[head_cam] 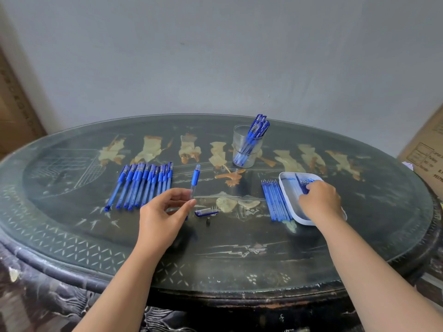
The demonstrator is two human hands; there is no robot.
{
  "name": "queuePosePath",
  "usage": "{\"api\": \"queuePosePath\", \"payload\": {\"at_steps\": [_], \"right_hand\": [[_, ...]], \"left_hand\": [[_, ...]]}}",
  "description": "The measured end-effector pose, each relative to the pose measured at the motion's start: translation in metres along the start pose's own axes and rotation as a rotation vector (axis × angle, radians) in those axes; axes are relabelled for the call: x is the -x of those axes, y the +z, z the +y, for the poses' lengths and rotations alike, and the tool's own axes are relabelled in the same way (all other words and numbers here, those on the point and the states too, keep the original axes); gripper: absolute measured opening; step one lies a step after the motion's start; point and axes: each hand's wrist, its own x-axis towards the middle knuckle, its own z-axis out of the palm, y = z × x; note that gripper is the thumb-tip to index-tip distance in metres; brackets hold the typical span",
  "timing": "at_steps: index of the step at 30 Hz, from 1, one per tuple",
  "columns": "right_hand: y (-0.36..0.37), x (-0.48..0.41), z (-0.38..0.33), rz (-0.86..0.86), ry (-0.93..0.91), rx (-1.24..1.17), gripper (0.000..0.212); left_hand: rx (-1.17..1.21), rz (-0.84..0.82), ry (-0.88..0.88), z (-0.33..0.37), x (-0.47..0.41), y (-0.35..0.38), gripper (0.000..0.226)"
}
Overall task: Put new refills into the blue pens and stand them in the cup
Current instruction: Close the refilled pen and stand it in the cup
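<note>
The thumb and the fingertips of the left hand pinch the near end of one blue pen, which points away from the person. This pen has no cap on it. A blue cap lies on the glass just beside this hand, and a small dark piece lies near the cap; I cannot tell which part it is. The fingers of the right hand are bent down into the white tray, upon a heap of ink-stained refills. One thin refill comes out from under these fingers, but I cannot tell if they grip it or only touch it. Just beside the tray, on its left, lies a tidy row of refills, which I take for the new ones. To the left of the left hand lies a row of capped pens, side by side on the oval table. At the far side stands the glass cup, well apart from both hands, with several finished pens leaning in it. I judge that the step in hand is the change of refill for the one opened pen, the used refill going to the tray. The next move calls for the right hand to go over to the tidy row, to take one refill only without scattering the others, and to bring it in line with the narrow opening of the held pen.
</note>
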Motion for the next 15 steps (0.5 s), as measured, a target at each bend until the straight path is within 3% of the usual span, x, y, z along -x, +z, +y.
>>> {"api": "queuePosePath", "payload": {"at_steps": [3,5,10,15], "right_hand": [[-0.005,0.007,-0.011,0.135,-0.095,-0.168,0.026],[-0.010,0.016,-0.027,0.124,-0.142,-0.436,0.026],[-0.024,0.051,-0.080,-0.254,-0.119,-1.187,0.024],[-0.026,0.077,-0.123,-0.435,-0.162,-1.519,0.014]], "left_hand": [[0.002,-0.005,-0.001,0.000,0.000,0.000,0.017],[0.002,-0.012,0.001,0.000,-0.001,0.000,0.017],[0.022,-0.019,-0.011,0.001,-0.001,0.000,0.016],[0.024,-0.028,-0.011,-0.001,-0.001,0.000,0.015]]}}
